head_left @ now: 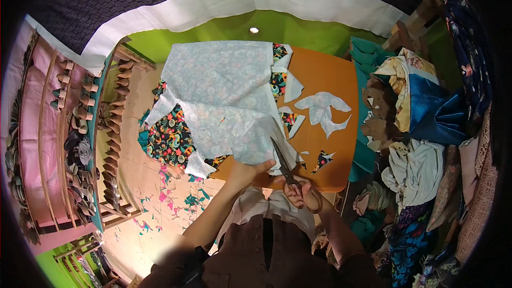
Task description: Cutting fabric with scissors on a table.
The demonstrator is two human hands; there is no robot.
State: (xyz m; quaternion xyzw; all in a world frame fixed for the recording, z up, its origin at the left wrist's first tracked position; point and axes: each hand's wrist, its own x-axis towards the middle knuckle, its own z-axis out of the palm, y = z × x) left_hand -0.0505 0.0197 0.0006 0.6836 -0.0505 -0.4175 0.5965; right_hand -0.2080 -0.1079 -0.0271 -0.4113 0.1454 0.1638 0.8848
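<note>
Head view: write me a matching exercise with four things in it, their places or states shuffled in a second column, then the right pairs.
Things
1. Pale cut-out with pointed tips
2. Scissors
3. Shiny blue fabric
4. Left hand

Places or states
A. To the right of the orange tabletop
B. At the near edge of the printed fabric
C. Lying on the tabletop, apart from the large fabric
D. Held in the right hand

Pairs: 1-C, 2-D, 3-A, 4-B
</note>
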